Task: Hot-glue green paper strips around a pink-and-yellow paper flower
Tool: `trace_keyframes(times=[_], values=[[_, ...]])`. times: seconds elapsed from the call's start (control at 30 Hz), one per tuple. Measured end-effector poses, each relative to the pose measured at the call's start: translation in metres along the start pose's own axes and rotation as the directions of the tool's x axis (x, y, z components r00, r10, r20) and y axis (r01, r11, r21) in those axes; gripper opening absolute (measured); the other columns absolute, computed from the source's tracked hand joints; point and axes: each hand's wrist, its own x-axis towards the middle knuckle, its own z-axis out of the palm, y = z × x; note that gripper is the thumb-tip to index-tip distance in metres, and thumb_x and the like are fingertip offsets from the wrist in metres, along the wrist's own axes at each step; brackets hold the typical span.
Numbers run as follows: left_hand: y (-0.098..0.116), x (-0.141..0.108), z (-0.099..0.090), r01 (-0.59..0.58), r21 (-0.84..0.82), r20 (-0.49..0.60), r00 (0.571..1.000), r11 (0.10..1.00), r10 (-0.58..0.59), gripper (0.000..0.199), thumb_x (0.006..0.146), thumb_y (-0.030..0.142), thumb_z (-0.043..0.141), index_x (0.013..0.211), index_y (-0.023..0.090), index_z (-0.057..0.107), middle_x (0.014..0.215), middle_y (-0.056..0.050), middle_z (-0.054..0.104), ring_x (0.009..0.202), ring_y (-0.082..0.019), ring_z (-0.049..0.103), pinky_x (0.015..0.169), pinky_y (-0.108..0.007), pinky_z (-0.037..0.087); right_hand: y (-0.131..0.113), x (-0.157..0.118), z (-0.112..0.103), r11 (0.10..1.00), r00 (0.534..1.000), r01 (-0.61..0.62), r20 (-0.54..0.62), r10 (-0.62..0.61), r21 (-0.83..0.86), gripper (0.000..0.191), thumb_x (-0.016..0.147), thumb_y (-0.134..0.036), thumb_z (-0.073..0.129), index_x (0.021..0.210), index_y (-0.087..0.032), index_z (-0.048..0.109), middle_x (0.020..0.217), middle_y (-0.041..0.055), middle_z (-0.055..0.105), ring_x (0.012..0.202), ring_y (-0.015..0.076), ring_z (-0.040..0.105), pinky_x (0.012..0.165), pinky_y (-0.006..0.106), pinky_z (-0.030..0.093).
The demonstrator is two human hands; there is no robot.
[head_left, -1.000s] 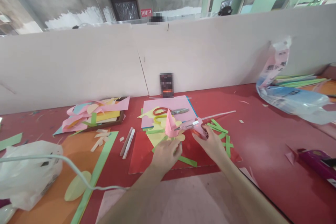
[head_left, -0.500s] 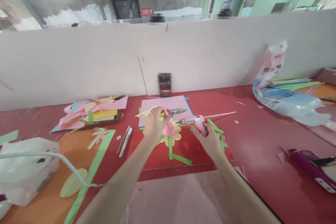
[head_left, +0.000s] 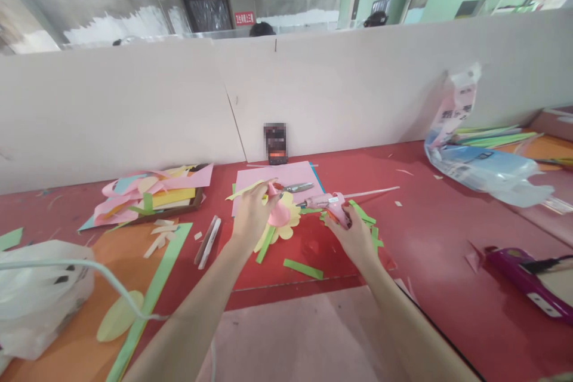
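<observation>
"Two hands are in use; what is held in each?"

"The top of a pink paper cone [head_left: 280, 212] is pinched between the thumb and fingers of the left hand [head_left: 251, 210]. A pink glue gun [head_left: 330, 200] is gripped by its handle in the right hand [head_left: 354, 235], its nozzle directed at the cone."

"Where is the cone placed?"

"Over a yellow scalloped paper [head_left: 292, 230], above the red sheet [head_left: 280, 265]. Whether it is rested or slightly raised cannot be told."

"How much appears to be done?"

"The cone is rolled, and the yellow paper is cut with petal-like edges. Whether any glue is laid, or the two pieces are joined, is not shown."

"And what seems to be left?"

"Assembly is judged to be unfinished: one loose green strip [head_left: 303, 268] is seen in front, and a pale oval piece [head_left: 114, 323] is left unattached on the orange sheet [head_left: 117, 259]. Scissors [head_left: 299, 187] are seen beyond the left hand, unused."
</observation>
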Motion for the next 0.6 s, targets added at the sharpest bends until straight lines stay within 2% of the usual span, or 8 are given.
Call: trace_keyframes(times=[0.2, 0.33, 0.43, 0.6], values=[[-0.004, 0.0, 0.003, 0.016, -0.067, 0.101, 0.995, 0.998, -0.009, 0.028, 0.082, 0.02, 0.048, 0.11, 0.025, 0.054, 0.104, -0.001, 0.063, 0.097, -0.017, 0.057, 0.081, -0.027, 0.044, -0.001, 0.0, -0.001, 1.0, 1.0, 0.011, -0.005, -0.011, 0.028, 0.047, 0.065, -0.052, 0.054, 0.098, -0.019, 0.053, 0.08, 0.0037, 0.059, 0.067, 0.0166, 0.052, 0.061, 0.027, 0.039], [-0.005, -0.002, 0.007, 0.022, -0.109, 0.123, 0.992, 0.994, -0.008, 0.036, 0.083, 0.017, 0.047, 0.117, 0.027, 0.049, 0.102, 0.0, 0.064, 0.095, -0.016, 0.058, 0.082, -0.028, 0.045, -0.001, 0.001, -0.002, 0.999, 1.0, 0.017, -0.011, -0.017, 0.036, 0.044, 0.065, -0.051, 0.055, 0.096, -0.019, 0.052, 0.08, 0.0033, 0.058, 0.068, 0.0161, 0.052, 0.062, 0.026, 0.038], [-0.004, -0.002, 0.012, 0.033, -0.128, 0.139, 0.99, 0.991, -0.015, 0.035, 0.082, 0.017, 0.048, 0.116, 0.028, 0.051, 0.1, 0.001, 0.064, 0.093, -0.016, 0.059, 0.081, -0.028, 0.045, 0.0, 0.002, -0.002, 0.999, 0.999, 0.032, -0.025, -0.031, 0.033, 0.041, 0.065, -0.05, 0.055, 0.094, -0.02, 0.052, 0.078, 0.0022, 0.057, 0.068, 0.016, 0.051, 0.063, 0.026, 0.038], [-0.005, -0.005, 0.017, 0.078, -0.173, 0.161, 0.986, 0.982, -0.05, 0.027, 0.082, 0.022, 0.05, 0.108, 0.025, 0.055, 0.105, -0.001, 0.063, 0.099, -0.017, 0.058, 0.084, -0.029, 0.046, 0.003, 0.003, 0.0, 0.999, 0.999, 0.031, -0.034, -0.03, 0.026, 0.041, 0.065, -0.05, 0.056, 0.093, -0.021, 0.052, 0.077, 0.0018, 0.057, 0.068, 0.0165, 0.052, 0.063, 0.027, 0.039]])
